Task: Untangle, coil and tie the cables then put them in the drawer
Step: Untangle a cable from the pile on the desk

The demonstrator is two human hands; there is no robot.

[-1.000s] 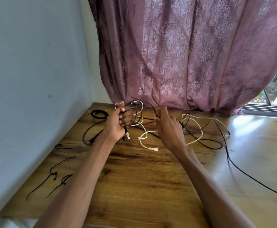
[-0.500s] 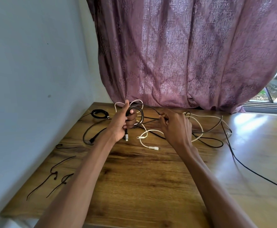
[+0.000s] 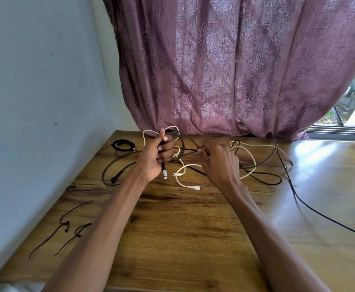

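Three thin black ties (image 3: 67, 226) lay on the wooden surface (image 3: 182, 239) far to the left of the left hand, near the wall. A small coiled black cable (image 3: 123, 144) sat just left of that hand, toward the back edge. The left hand (image 3: 154, 158) was closed around a bundle of black loops (image 3: 177, 142) mixed with a white cable, held above the surface, with a plug end hanging below the fist. Right of the left hand, a loose white cable (image 3: 182, 175) curled on the surface. The right hand (image 3: 218, 163) pinched a black strand running from the bundle. Farther right of the left hand, white and black cables (image 3: 263, 163) lay tangled, and one long black cable (image 3: 319, 211) trailed off toward the right edge.
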